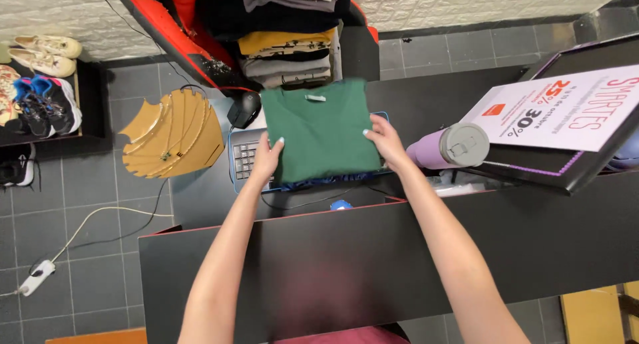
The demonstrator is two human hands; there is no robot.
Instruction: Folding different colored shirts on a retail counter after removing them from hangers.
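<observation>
Black counter (373,264): both hands' fingers pinch folded green shirt (319,131); lilac bottle (442,148) lidded.

Purple bottle (444,148), keyboard (245,159), sneakers (46,104)

1. One folded green shirt (321,130).
2. Two hands: left hand (267,159), right hand (386,143).
3. One purple bottle (447,148).
4. One keyboard (244,160).
5. One gold fan-shaped stand (174,134).
</observation>
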